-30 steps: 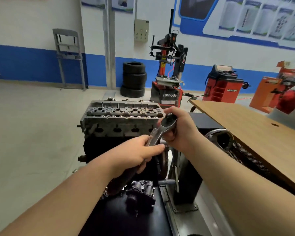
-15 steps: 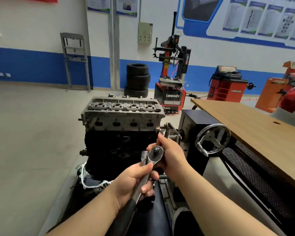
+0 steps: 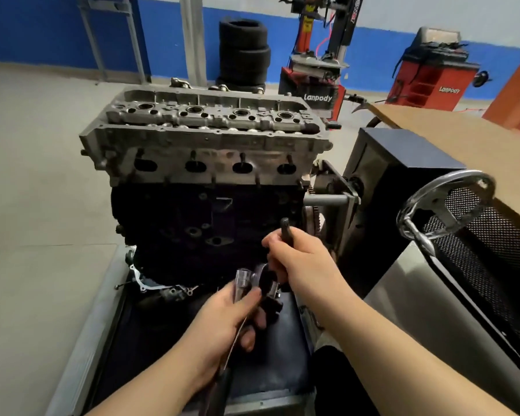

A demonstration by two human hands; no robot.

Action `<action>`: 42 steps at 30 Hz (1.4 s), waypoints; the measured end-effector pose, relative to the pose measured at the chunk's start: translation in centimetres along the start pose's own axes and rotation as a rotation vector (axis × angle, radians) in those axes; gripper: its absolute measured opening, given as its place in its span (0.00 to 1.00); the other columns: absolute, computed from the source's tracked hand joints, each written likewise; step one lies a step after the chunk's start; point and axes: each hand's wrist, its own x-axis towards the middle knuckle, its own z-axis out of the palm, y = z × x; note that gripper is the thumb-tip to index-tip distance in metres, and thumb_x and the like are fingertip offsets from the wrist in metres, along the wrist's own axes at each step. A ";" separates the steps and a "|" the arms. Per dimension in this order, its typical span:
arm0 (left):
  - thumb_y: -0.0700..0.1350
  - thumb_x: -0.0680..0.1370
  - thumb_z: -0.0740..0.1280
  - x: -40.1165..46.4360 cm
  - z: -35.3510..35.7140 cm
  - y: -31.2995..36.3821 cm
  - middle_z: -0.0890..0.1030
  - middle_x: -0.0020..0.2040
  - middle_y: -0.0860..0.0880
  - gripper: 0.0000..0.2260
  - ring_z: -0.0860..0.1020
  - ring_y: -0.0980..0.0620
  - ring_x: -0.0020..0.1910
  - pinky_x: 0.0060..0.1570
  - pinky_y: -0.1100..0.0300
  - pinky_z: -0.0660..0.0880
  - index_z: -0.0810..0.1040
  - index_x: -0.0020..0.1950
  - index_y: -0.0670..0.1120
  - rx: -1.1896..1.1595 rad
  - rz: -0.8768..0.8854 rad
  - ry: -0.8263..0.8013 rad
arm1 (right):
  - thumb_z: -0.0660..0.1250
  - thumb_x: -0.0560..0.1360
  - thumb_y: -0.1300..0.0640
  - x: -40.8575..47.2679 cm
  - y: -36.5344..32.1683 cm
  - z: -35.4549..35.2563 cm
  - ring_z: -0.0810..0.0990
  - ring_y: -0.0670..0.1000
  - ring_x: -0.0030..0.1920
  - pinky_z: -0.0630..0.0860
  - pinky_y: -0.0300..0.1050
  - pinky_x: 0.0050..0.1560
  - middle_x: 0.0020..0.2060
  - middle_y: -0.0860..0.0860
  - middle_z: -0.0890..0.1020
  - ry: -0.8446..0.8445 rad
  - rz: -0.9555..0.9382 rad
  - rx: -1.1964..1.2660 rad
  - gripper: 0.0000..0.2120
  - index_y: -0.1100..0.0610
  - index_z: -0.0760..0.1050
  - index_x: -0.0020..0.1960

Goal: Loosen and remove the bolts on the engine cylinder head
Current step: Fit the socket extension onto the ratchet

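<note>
**Ratchet and bit held low, head untouched**

Since half a second ago both hands have dropped and parted; the right hand (image 3: 303,262), then cupped on the ratchet head, now holds a separate dark bit or extension (image 3: 286,232) upright, fingers curled round its shaft, tip poking above the fist; likely a tool being fitted or swapped, so no loosening yet. Left hand (image 3: 222,322) grips the ratchet wrench (image 3: 243,280) by its handle, fingers wrapped, thumb lying along the shank; drive end points up toward the right hand, just beside it. Cylinder head (image 3: 204,136) sits atop the dark engine block (image 3: 198,226) on the stand, well apart from both hands; whether its bolts remain seated in the recesses I cannot tell from here.
</note>
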 end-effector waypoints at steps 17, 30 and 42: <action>0.49 0.77 0.77 -3.9 -5.2 1.9 0.82 0.49 0.41 0.24 0.80 0.45 0.40 0.49 0.48 0.82 0.77 0.71 0.61 -0.118 0.166 0.082 | 0.64 0.78 0.35 0.4 -1.5 0.2 0.87 0.53 0.44 0.83 0.52 0.41 0.45 0.54 0.87 -0.245 0.009 0.090 0.19 0.48 0.83 0.54; 0.50 0.77 0.69 -3.2 3.8 7.0 0.73 0.44 0.48 0.25 0.71 0.50 0.44 0.64 0.51 0.68 0.75 0.73 0.43 -0.832 0.027 0.019 | 0.68 0.73 0.53 -4.3 -2.0 -2.2 0.76 0.40 0.30 0.71 0.31 0.30 0.30 0.43 0.79 -0.305 -0.163 -0.081 0.03 0.45 0.79 0.44; 0.56 0.77 0.74 -3.4 1.5 5.1 0.74 0.46 0.45 0.21 0.74 0.46 0.46 0.65 0.44 0.70 0.77 0.65 0.47 -0.592 0.093 0.068 | 0.75 0.76 0.45 -4.6 -1.2 0.3 0.83 0.44 0.35 0.78 0.41 0.36 0.36 0.47 0.86 -0.279 -0.086 -0.160 0.05 0.45 0.83 0.48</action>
